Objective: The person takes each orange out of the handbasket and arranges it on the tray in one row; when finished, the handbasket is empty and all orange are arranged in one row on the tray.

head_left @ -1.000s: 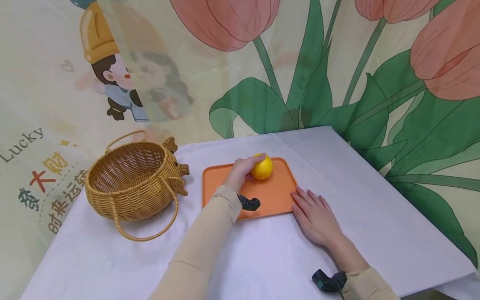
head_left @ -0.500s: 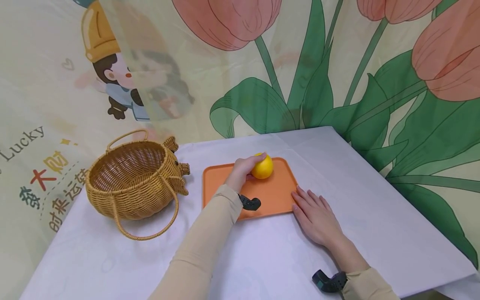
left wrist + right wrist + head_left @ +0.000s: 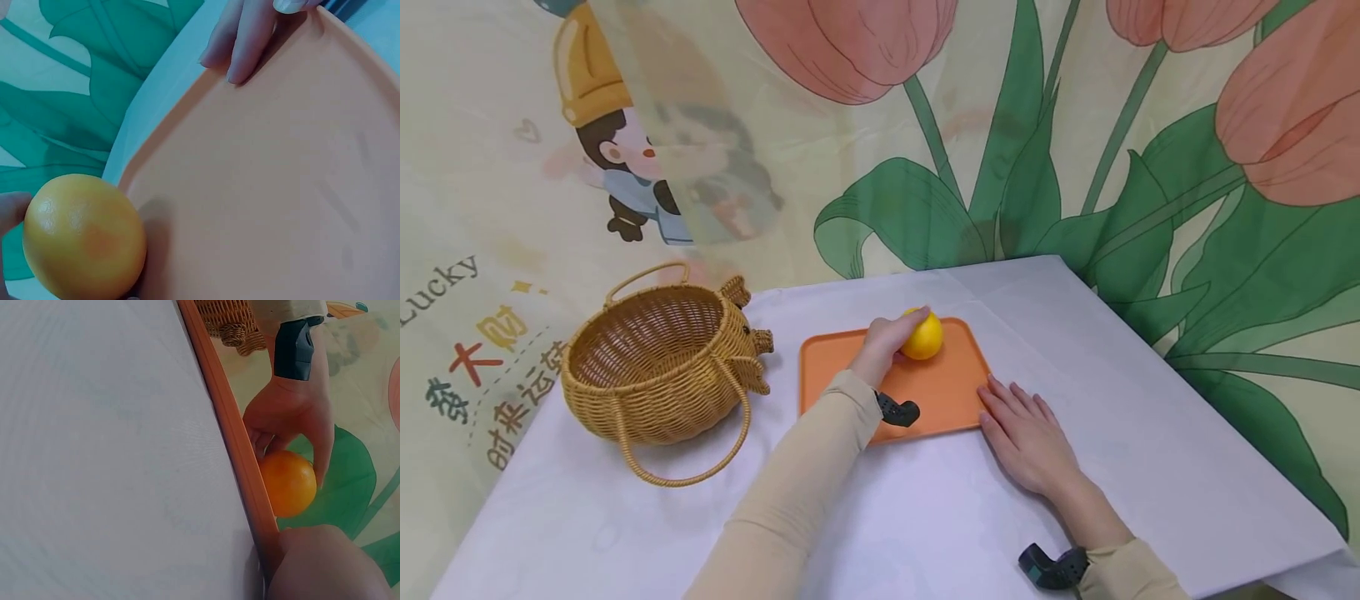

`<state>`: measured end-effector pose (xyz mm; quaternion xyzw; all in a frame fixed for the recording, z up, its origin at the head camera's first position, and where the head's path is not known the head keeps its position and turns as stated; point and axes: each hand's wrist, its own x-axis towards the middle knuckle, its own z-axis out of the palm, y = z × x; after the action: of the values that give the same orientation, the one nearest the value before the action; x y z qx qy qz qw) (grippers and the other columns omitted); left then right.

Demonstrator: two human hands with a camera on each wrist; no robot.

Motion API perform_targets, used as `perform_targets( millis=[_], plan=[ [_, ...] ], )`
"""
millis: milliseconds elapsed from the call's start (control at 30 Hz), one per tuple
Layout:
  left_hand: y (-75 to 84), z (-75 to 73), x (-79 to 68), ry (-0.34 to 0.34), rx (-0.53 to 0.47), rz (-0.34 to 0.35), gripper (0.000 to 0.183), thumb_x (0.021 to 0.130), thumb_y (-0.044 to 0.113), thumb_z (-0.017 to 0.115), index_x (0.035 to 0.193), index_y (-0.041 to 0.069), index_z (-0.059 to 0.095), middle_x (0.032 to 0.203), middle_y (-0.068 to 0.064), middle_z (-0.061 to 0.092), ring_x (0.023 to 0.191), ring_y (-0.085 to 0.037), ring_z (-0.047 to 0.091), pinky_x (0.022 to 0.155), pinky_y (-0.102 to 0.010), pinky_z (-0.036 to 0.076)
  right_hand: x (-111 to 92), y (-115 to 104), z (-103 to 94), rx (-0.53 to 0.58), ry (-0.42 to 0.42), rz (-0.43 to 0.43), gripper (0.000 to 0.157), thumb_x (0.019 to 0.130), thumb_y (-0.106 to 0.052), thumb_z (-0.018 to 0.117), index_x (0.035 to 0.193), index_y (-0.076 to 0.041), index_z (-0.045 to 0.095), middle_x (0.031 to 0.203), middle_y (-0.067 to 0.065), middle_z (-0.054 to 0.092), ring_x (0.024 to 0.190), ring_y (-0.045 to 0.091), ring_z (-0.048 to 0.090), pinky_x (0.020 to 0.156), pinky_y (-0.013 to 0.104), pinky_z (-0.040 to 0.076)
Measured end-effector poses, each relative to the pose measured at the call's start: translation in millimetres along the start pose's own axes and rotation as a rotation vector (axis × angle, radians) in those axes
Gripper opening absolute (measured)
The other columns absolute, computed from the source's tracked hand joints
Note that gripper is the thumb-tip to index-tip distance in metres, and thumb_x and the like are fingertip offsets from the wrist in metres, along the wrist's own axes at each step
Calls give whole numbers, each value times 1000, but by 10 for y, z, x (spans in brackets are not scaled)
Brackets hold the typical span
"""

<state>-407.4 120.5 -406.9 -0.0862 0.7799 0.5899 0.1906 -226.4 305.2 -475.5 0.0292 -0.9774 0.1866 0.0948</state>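
Observation:
An orange [image 3: 927,338] is gripped in my left hand [image 3: 878,348] over the far part of a flat orange-coloured tray [image 3: 943,404]. My thumb lies along the top of the fruit, and the other fingers are mostly hidden behind it in the head view. From the right wrist, the thumb and fingers show on either side of the orange [image 3: 289,485]. My right hand [image 3: 1032,440] lies palm down at the tray's right edge, fingers extended. In the left wrist view its fingertips [image 3: 247,56] reach over the rim.
A wicker basket [image 3: 655,408] shaped like a pig stands left of the tray, one handle drooping onto the white tablecloth [image 3: 1150,417]. Behind the table hangs a cloth [image 3: 865,125] printed with tulips. Black cameras [image 3: 1052,568] are strapped to both wrists.
The head view has shifted slightly, so everything sits a little further left in it. Both hands, the orange and the tray keep their places relative to each other.

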Motion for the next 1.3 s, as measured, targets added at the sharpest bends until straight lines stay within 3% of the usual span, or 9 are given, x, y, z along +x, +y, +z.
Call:
perform_targets(
  millis=[500, 933, 1300],
  plan=[
    [20, 68, 2, 80, -4, 18, 89, 85, 65, 72, 138, -3, 46, 117, -14, 54, 99, -27, 55, 75, -30, 54, -10, -4, 12, -1, 7, 9, 56, 109, -45, 42, 156, -14, 45, 164, 7, 33, 151, 39, 25, 121, 62, 9],
    [29, 95, 34, 85, 7, 29, 88, 85, 64, 72, 136, -2, 46, 116, -13, 53, 101, -27, 54, 77, -31, 54, -6, 15, 25, -6, 8, 7, 56, 109, -45, 41, 155, -14, 46, 164, 7, 33, 151, 39, 25, 121, 61, 8],
    [60, 50, 10, 58, 33, 24, 91, 85, 67, 71, 137, -3, 45, 117, -14, 53, 105, -27, 53, 88, -33, 55, -3, 19, 20, -5, 6, 4, 57, 109, -47, 42, 156, -14, 45, 165, 7, 33, 151, 39, 24, 121, 61, 8]
  ],
)
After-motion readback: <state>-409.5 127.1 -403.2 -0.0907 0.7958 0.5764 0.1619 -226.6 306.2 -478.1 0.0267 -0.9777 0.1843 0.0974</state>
